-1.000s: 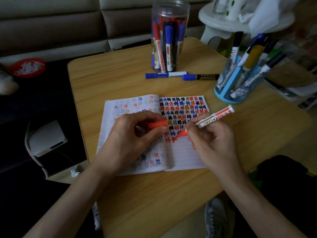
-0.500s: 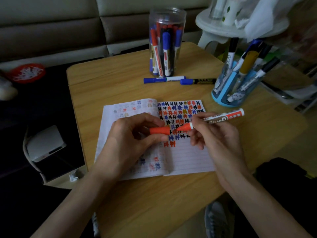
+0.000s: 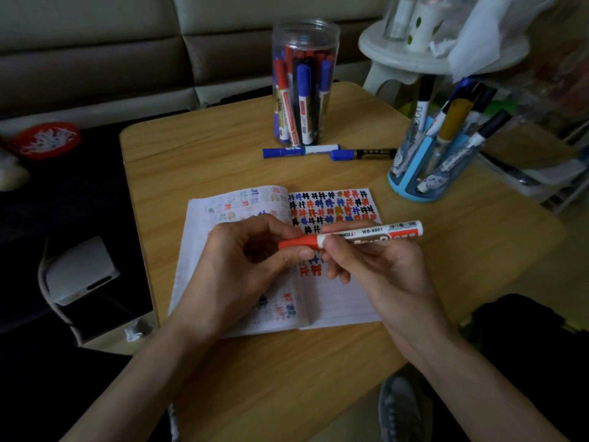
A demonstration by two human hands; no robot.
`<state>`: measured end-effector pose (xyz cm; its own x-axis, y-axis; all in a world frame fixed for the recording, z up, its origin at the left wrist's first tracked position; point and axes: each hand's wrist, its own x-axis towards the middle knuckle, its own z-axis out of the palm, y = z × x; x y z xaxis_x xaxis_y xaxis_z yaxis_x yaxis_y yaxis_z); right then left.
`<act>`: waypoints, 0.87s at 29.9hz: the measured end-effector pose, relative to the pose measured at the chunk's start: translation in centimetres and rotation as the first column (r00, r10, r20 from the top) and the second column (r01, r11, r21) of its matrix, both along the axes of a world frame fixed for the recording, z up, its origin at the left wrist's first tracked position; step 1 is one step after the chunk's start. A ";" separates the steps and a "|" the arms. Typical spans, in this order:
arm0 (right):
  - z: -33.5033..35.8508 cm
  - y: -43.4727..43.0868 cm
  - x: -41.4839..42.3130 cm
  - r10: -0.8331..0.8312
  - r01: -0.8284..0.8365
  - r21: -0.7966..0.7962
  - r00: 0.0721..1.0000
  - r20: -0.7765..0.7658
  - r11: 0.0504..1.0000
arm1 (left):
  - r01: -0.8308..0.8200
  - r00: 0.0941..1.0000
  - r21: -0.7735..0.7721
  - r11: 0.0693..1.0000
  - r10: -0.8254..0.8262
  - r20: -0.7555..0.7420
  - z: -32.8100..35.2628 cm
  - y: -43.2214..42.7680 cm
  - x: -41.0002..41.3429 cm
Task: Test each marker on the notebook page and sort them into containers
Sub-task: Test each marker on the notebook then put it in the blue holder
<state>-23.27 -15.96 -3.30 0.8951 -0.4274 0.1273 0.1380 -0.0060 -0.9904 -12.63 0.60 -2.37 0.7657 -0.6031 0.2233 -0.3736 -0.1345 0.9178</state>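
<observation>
Right now both hands meet over the open lined notebook on the light wooden counter. The right hand is closed around the white barrel of a red whiteboard marker, and the left hand pinches its red cap, which looks pushed on. The marker lies almost flat, just above the rows of coloured test marks.

If the cap is not pushed on all the way, it could pop off later and the tip could dry out or smear the page. The clear round plastic jar of markers and the blue pen cup both stand tall, and a fast reach could knock one over. Two loose blue-capped markers lie in front of the jar and could roll if bumped.

The cup sits near the counter's right edge. Bare wood between notebook and containers leaves room to move.
</observation>
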 end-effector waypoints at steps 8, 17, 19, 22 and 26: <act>-0.3 0.7 0.0 -0.071 0.071 0.006 0.996 0.053 0.997 | -0.017 1.000 -0.035 0.999 0.018 0.007 0.3 -0.3 -0.4; 0.0 0.4 0.3 -0.062 0.061 0.040 0.998 0.014 0.997 | -0.008 1.000 -0.035 0.999 0.007 -0.024 0.2 -0.5 -0.4; 0.7 0.1 0.3 -0.030 0.030 0.051 0.999 0.009 0.998 | -0.011 1.000 -0.033 0.999 0.011 -0.024 0.3 -0.6 -0.4; 1.8 -0.4 0.3 -0.016 0.016 0.049 1.000 -0.004 0.999 | -0.028 0.999 -0.034 0.999 0.028 -0.021 0.5 -0.7 -0.4; 2.8 -1.6 0.3 -0.120 0.119 0.116 0.993 0.006 0.986 | -0.071 0.996 -0.073 0.995 0.066 -0.062 1.0 -0.9 -0.6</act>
